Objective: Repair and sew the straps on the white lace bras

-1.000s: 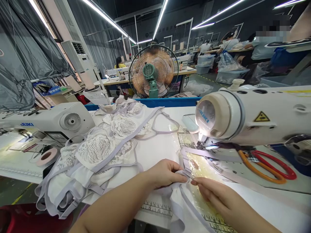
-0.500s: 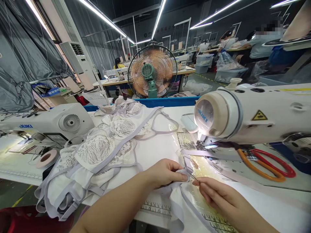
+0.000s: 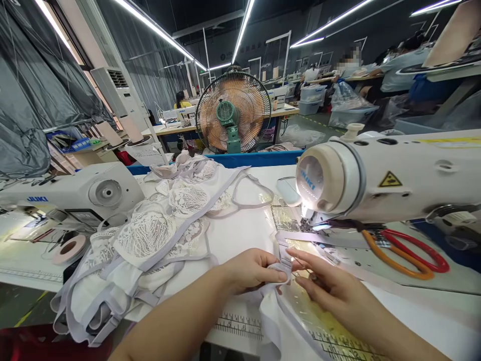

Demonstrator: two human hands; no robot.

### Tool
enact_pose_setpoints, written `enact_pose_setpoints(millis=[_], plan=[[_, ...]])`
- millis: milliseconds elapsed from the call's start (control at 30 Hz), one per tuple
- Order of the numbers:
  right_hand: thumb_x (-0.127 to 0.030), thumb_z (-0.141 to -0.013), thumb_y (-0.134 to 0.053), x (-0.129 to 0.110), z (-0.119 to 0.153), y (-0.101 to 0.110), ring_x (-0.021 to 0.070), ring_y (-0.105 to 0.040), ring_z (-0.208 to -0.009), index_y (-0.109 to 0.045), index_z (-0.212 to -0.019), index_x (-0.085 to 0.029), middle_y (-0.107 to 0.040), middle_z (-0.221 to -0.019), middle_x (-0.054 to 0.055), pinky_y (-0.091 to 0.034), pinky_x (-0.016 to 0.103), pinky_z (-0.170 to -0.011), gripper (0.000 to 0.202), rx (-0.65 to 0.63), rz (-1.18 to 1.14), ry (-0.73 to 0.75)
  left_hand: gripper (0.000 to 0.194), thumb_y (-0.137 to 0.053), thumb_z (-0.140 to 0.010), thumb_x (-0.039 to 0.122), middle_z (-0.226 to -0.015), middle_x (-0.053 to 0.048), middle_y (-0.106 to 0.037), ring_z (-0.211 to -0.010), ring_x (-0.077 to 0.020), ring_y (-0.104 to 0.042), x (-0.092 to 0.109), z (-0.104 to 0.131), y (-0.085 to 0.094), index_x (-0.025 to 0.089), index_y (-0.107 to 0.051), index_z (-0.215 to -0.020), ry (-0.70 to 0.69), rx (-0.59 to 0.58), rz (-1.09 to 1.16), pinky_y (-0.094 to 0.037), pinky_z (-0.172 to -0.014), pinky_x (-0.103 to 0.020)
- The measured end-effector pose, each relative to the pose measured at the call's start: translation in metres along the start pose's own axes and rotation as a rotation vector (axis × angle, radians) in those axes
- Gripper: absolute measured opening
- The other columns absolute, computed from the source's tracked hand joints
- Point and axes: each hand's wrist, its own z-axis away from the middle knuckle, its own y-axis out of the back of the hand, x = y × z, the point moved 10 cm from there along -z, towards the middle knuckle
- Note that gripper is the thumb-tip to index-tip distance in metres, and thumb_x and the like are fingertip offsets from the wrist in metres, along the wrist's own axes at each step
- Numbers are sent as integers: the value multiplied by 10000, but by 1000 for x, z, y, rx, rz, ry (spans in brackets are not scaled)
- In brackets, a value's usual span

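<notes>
My left hand (image 3: 255, 271) pinches a pale lilac strap and white fabric piece (image 3: 271, 318) at the front of the machine table. Just to its right, my right hand (image 3: 319, 278) has a small thin metal tool between its fingers, its tip at the strap; the tool is partly hidden. Behind both hands, a lilac band (image 3: 323, 239) runs under the lit needle area of the white sewing machine (image 3: 391, 173). White lace bras with lilac edging (image 3: 150, 233) lie heaped to the left of my hands.
Scissors with orange and red handles (image 3: 417, 250) lie on the machine bed at right. Another sewing machine (image 3: 75, 190) and a tape roll (image 3: 70, 249) are at left. A large fan (image 3: 233, 113) stands behind the table. People sit at machines farther back.
My right hand has moved up and left, closer to the strap, with its index finger raised and fingers more spread around the tool. My left hand keeps its hold. The view has shifted slightly.
</notes>
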Motion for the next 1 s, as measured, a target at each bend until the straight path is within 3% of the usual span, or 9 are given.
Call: enact_pose_setpoints(millis=[67,167,333,467,567,633,767,867,1000], plan=[[-496,-797,-494,4,-4,-10,84,-439,-494,-534,-1177,-217,-584,-795,11,-402,251,-485,473,-27,-174,-55,363,-779,-507,380,-620,2,-583,-580,-104,-530,3,1,-2,105,-634,-694,-17,-14,9,-409,-649,-267],[-506,-759,-554,8,-7,-17,76,-350,-468,-569,-1090,-172,-373,-515,-78,-297,212,-436,470,-22,-353,-136,356,-771,-518,383,-600,1,-578,-571,-102,-527,4,0,-3,102,-617,-672,-35,-21,-8,-405,-644,-264],[-511,-677,-622,13,-7,-14,58,-291,-446,-574,-975,-165,-375,-501,-82,-215,193,-388,459,61,-450,-240,326,-722,-575,357,-604,11,-554,-559,-97,-516,2,-3,2,112,-556,-712,-52,25,-72,-392,-606,-251],[-529,-656,-622,13,-7,-9,51,-257,-410,-592,-906,-160,-326,-457,-98,-216,201,-392,447,154,-458,-244,307,-650,-655,302,-603,60,-477,-504,-72,-439,10,6,19,163,-467,-859,-100,305,-326,-352,-520,-222],[-532,-655,-615,15,-10,-5,62,-274,-417,-606,-813,-163,-310,-450,-90,-216,209,-397,402,190,-434,-225,387,-656,-660,347,-735,23,-493,-595,-101,-467,35,22,18,177,-436,-930,-288,532,-741,-397,-582,-260],[-510,-673,-605,16,-13,-7,68,-284,-424,-608,-779,-169,-318,-452,-84,-225,213,-404,357,161,-388,-205,483,-717,-594,415,-866,-25,-506,-712,-145,-501,39,24,-2,176,-454,-921,-368,496,-1064,-425,-653,-297],[-473,-678,-602,17,-17,-4,92,-351,-449,-613,-797,-179,-404,-477,-59,-281,226,-415,317,139,-229,-171,392,-649,-689,459,-997,-80,-511,-889,-227,-516,11,11,-37,176,-502,-918,-303,174,-1541,-442,-726,-333],[-484,-728,-538,23,-11,7,107,-386,-443,-593,-858,-196,-412,-470,-58,-333,234,-425,320,183,-190,-227,394,-603,-737,476,-1012,-91,-527,-914,-243,-526,8,9,-34,169,-499,-960,-220,162,-1645,-443,-743,-340],[-453,-773,-483,13,-2,3,143,-505,-526,-599,-817,-209,-558,-591,-4,-418,261,-498,274,57,0,-152,495,-605,-723,531,-922,-91,-588,-847,-260,-572,9,10,-15,145,-462,-998,-22,207,-1660,-448,-701,-344]])
